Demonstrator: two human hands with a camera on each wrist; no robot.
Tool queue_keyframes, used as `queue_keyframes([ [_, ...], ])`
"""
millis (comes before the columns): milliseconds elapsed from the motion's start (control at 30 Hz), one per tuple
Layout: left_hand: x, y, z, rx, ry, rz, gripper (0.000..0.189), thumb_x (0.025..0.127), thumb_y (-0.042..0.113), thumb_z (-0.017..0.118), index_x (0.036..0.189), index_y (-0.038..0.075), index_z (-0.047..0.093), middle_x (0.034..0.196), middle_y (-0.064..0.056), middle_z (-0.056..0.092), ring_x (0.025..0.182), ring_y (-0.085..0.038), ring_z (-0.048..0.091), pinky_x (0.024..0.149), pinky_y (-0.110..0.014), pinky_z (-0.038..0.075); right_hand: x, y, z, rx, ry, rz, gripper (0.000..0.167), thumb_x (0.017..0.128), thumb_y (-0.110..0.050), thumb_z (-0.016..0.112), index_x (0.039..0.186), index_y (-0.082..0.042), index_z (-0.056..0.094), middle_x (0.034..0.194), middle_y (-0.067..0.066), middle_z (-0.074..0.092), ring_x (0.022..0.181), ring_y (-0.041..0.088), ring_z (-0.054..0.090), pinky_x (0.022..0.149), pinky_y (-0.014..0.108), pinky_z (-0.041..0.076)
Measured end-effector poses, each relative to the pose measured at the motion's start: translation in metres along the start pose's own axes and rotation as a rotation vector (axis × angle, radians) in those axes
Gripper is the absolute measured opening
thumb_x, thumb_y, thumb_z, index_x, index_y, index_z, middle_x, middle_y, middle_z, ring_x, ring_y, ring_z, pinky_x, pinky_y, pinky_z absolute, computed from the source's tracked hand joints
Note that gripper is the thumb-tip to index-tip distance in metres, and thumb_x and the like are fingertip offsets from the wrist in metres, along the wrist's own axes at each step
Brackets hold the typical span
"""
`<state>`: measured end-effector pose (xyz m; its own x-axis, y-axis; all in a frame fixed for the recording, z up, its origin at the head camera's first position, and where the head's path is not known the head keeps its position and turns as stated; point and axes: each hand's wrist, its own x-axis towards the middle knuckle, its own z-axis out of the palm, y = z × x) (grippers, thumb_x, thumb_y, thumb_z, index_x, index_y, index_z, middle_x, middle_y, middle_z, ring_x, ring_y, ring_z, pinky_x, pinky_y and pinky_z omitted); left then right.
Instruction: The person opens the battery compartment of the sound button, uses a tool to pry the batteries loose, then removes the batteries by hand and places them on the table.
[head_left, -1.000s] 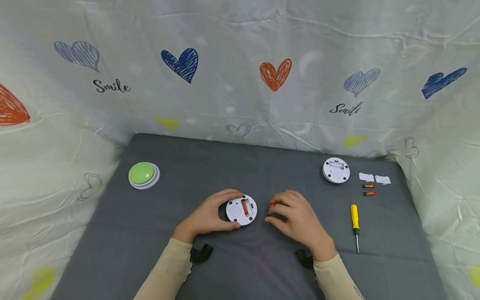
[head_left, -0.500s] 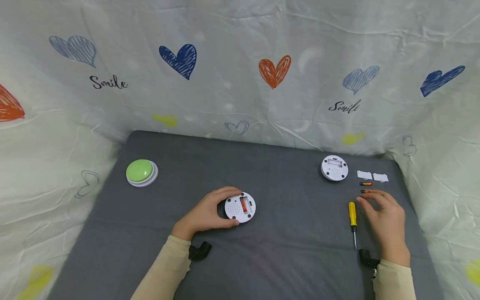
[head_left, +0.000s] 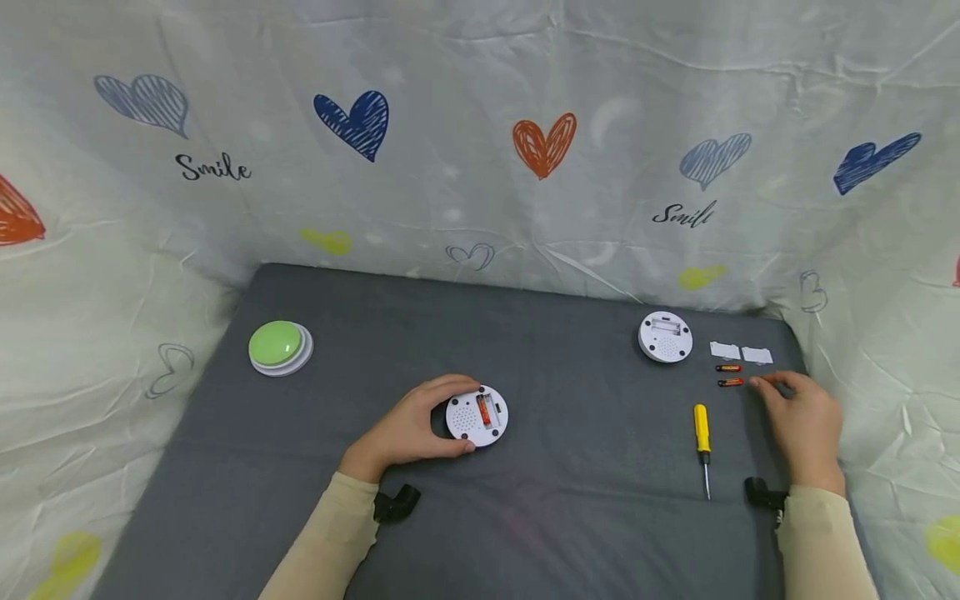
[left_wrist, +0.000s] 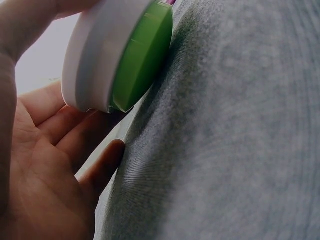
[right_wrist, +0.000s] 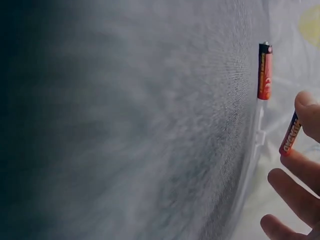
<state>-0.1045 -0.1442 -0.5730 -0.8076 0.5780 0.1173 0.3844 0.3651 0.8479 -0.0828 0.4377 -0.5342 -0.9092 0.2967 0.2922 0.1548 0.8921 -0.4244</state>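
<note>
My left hand (head_left: 412, 421) grips a round white push button (head_left: 463, 417) by its edge, underside up, with one red battery (head_left: 483, 410) in its compartment. Its green dome (left_wrist: 145, 60) faces the table in the left wrist view. On the far right, my right hand (head_left: 806, 425) has its fingertips just right of two batteries, a nearer one (head_left: 731, 382) and a farther one (head_left: 728, 367). Thumb and index finger pinch another small battery (right_wrist: 291, 132) in the right wrist view; from above the fingers hide it. One table battery (right_wrist: 265, 72) lies beyond.
Two white covers (head_left: 725, 350) lie behind the batteries. A second button (head_left: 665, 337), underside up with a bare compartment, sits left of them. A yellow screwdriver (head_left: 702, 429) lies nearer me. At the far left stands a green button (head_left: 275, 343). Printed cloth (head_left: 450, 167) walls the table.
My right hand has gone from beside the held button to the far right, then a little farther right past the table batteries. My left hand keeps its grip on the button.
</note>
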Motion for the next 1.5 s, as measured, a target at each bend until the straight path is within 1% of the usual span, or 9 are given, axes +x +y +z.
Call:
queue_keyframes([
  [167,-0.001,0.000,0.001,-0.006,-0.006,-0.003,0.079,0.082,0.032,0.099,0.152,0.022,0.065,0.156,0.005,0.058,0.143,-0.022,0.056,0.118,-0.056,0.046,0.010,0.006,0.004,-0.025,-0.079,0.064,0.026,0.102,-0.020,0.081,0.106,0.006,0.079,0.104,0.027,0.076,0.093,0.046,0.068,0.075,0.047,0.046],
  [467,-0.006,0.002,0.000,-0.014,-0.009,-0.018,0.079,0.082,0.030,0.099,0.152,0.020,0.065,0.156,0.003,0.058,0.143,-0.023,0.056,0.118,-0.056,0.046,0.018,0.013,0.013,-0.062,-0.138,0.035,0.025,0.101,-0.023,0.082,0.098,0.002,0.079,0.098,0.025,0.076,0.086,0.048,0.066,0.072,0.054,0.047],
  [833,-0.005,0.000,0.000,-0.012,-0.011,-0.008,0.078,0.084,0.034,0.098,0.153,0.024,0.064,0.156,0.006,0.058,0.143,-0.020,0.056,0.118,-0.054,0.046,0.023,0.018,0.012,-0.076,-0.242,0.070,0.026,0.104,-0.024,0.079,0.102,0.002,0.076,0.106,0.030,0.072,0.085,0.048,0.061,0.068,0.053,0.045],
  [967,-0.004,-0.001,0.001,-0.021,-0.015,-0.007,0.078,0.084,0.034,0.099,0.153,0.024,0.064,0.156,0.006,0.058,0.143,-0.020,0.055,0.118,-0.054,0.046,0.020,0.018,0.010,-0.068,-0.249,0.056,0.026,0.104,-0.023,0.078,0.107,0.002,0.076,0.112,0.032,0.071,0.091,0.050,0.062,0.074,0.060,0.048],
  [1100,-0.003,0.000,0.002,-0.028,-0.026,-0.009,0.079,0.084,0.034,0.098,0.153,0.023,0.064,0.157,0.006,0.058,0.144,-0.021,0.055,0.119,-0.055,0.045,0.014,0.014,0.006,-0.042,-0.232,0.065,0.031,0.106,-0.021,0.073,0.118,0.007,0.075,0.123,0.036,0.068,0.107,0.054,0.062,0.090,0.068,0.049],
  [1200,-0.001,0.000,0.002,-0.027,-0.031,-0.017,0.079,0.084,0.034,0.098,0.154,0.025,0.063,0.158,0.006,0.057,0.145,-0.022,0.053,0.120,-0.056,0.043,0.006,0.001,0.000,-0.008,-0.164,0.063,0.032,0.107,-0.020,0.071,0.120,0.008,0.074,0.126,0.035,0.067,0.114,0.053,0.061,0.095,0.067,0.048],
  [1267,0.000,0.001,0.001,-0.022,-0.029,-0.025,0.079,0.084,0.034,0.098,0.154,0.026,0.063,0.158,0.007,0.057,0.145,-0.022,0.053,0.120,-0.058,0.042,-0.001,-0.014,-0.003,0.023,-0.099,0.023,0.028,0.105,-0.019,0.073,0.119,0.006,0.076,0.124,0.032,0.070,0.113,0.051,0.064,0.093,0.066,0.049],
  [1367,0.001,0.002,0.000,-0.012,-0.026,-0.036,0.079,0.083,0.034,0.098,0.154,0.026,0.063,0.158,0.008,0.057,0.145,-0.022,0.053,0.120,-0.059,0.041,-0.015,-0.046,0.000,0.087,-0.043,-0.085,0.024,0.101,-0.016,0.078,0.119,0.001,0.078,0.117,0.026,0.074,0.105,0.045,0.068,0.087,0.063,0.050],
  [1500,0.001,0.002,0.000,0.000,-0.027,-0.040,0.079,0.083,0.035,0.098,0.154,0.027,0.063,0.158,0.009,0.057,0.144,-0.022,0.053,0.119,-0.060,0.041,-0.031,-0.090,0.016,0.151,-0.069,-0.246,0.027,0.097,-0.014,0.084,0.120,-0.002,0.078,0.112,0.019,0.076,0.098,0.038,0.072,0.080,0.060,0.054],
])
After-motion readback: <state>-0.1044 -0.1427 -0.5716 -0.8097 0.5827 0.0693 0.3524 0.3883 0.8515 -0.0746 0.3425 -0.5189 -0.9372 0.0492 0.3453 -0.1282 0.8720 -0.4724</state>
